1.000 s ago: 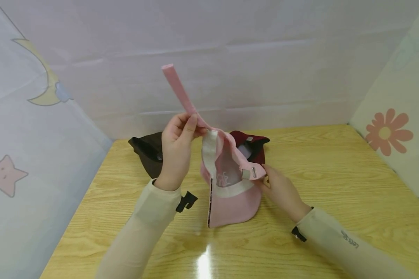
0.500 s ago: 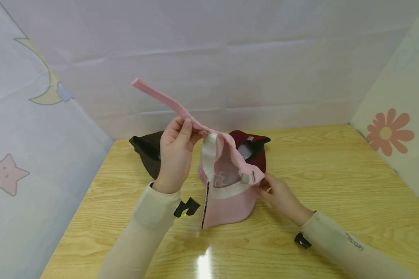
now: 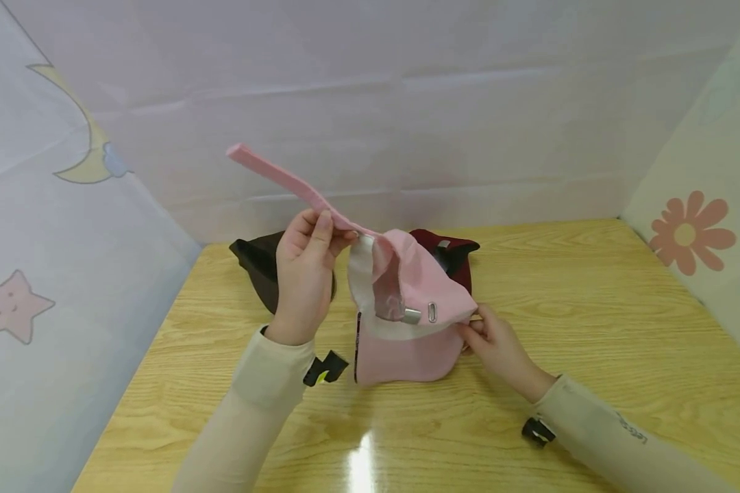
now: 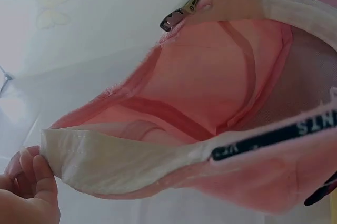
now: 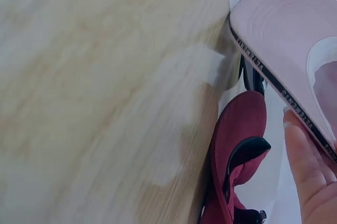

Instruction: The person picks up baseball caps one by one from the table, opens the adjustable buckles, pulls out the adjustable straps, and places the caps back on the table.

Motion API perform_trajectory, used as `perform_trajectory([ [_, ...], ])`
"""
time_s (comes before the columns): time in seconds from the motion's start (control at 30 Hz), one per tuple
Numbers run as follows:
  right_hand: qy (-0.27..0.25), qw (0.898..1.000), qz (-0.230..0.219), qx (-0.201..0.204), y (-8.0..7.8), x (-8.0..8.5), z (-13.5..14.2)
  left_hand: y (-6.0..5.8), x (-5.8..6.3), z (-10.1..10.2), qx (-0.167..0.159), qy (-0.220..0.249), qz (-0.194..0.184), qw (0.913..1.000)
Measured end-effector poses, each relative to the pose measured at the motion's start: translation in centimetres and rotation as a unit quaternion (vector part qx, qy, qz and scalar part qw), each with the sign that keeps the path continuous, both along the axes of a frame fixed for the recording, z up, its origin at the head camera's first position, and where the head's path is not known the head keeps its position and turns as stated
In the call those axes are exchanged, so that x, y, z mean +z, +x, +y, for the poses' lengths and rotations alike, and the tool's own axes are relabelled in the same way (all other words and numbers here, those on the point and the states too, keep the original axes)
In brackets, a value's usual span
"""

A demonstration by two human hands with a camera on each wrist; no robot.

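A pink baseball cap (image 3: 428, 270) is held up over the table, its inside and back opening facing me. My left hand (image 3: 308, 274) pinches the cap's pink back strap (image 3: 277, 177) near its base; the long free end sticks out to the upper left. At the cap's right edge my right hand (image 3: 496, 346) grips the fabric, close to a metal eyelet (image 3: 432, 312) and a metal buckle (image 3: 412, 315). The left wrist view shows the white inner sweatband (image 4: 121, 163) and the unfastened buckle (image 4: 181, 11). In the right wrist view, fingers (image 5: 303, 150) hold the cap near its black-taped edge.
Behind the pink cap a dark red cap (image 3: 464, 268) lies on the wooden table (image 3: 592, 315). A dark brown cap (image 3: 262, 270) lies at the back left, partly hidden by my left hand. Printed cloth walls (image 3: 499, 137) border the table.
The strap's free end has swung left and down. The cap has tipped, so its right back panel shows more of its outside and the brim sits slightly higher. Both hands keep their hold.
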State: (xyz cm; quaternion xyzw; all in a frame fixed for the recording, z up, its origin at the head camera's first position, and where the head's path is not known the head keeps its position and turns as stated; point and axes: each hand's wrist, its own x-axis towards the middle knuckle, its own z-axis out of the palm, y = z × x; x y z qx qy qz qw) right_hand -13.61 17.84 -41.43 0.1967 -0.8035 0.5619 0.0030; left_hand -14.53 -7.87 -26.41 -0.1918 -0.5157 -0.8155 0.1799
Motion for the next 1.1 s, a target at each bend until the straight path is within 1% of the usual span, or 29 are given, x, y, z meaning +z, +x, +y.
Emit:
perform_trajectory([
  [0.07,-0.005,1.0,0.002,-0.003,0.0,0.1,0.2,0.0,-0.2,-0.1,0.009,-0.01,0.001,0.9999],
  [0.17,-0.008,1.0,0.015,-0.009,0.1,0.4,0.6,0.0,-0.5,-0.3,0.028,-0.041,0.011,0.9987],
  [0.33,-0.006,0.999,0.028,-0.025,0.2,1.2,1.1,0.0,-1.3,-0.5,0.065,-0.098,0.046,0.992],
  [0.43,-0.002,0.999,0.02,-0.033,0.2,1.6,1.4,-0.1,-1.8,-0.5,0.084,-0.131,0.077,0.9849],
  [0.57,0.004,0.999,0.007,-0.039,0.3,2.3,1.9,-0.2,-2.4,-0.4,0.096,-0.166,0.117,0.9745],
  [0.63,0.008,0.999,-0.001,-0.042,0.3,2.5,2.1,-0.3,-2.8,-0.3,0.105,-0.189,0.137,0.9666],
  [0.67,0.01,0.999,-0.003,-0.045,0.3,2.7,2.1,-0.3,-3.0,-0.3,0.113,-0.205,0.148,0.9608],
  [0.7,0.012,0.999,-0.006,-0.049,0.3,2.9,2.2,-0.4,-3.2,-0.3,0.123,-0.225,0.161,0.953],
  [0.73,0.013,0.999,-0.008,-0.052,0.3,3.0,2.3,-0.4,-3.3,-0.3,0.135,-0.248,0.175,0.9431],
  [0.77,0.015,0.998,-0.008,-0.055,0.3,3.1,2.4,-0.5,-3.5,-0.2,0.149,-0.272,0.19,0.9314],
  [0.83,0.018,0.998,-0.009,-0.061,0.3,3.3,2.5,-0.6,-3.8,-0.2,0.176,-0.319,0.225,0.9037],
  [0.93,0.021,0.997,-0.008,-0.07,0.2,3.5,2.7,-0.7,-4.2,0.0,0.193,-0.365,0.271,0.8695],
  [1.1,0.01,0.997,-0.007,-0.08,0.2,3.9,3.0,-0.6,-4.9,0.2,0.192,-0.411,0.326,0.8297],
])
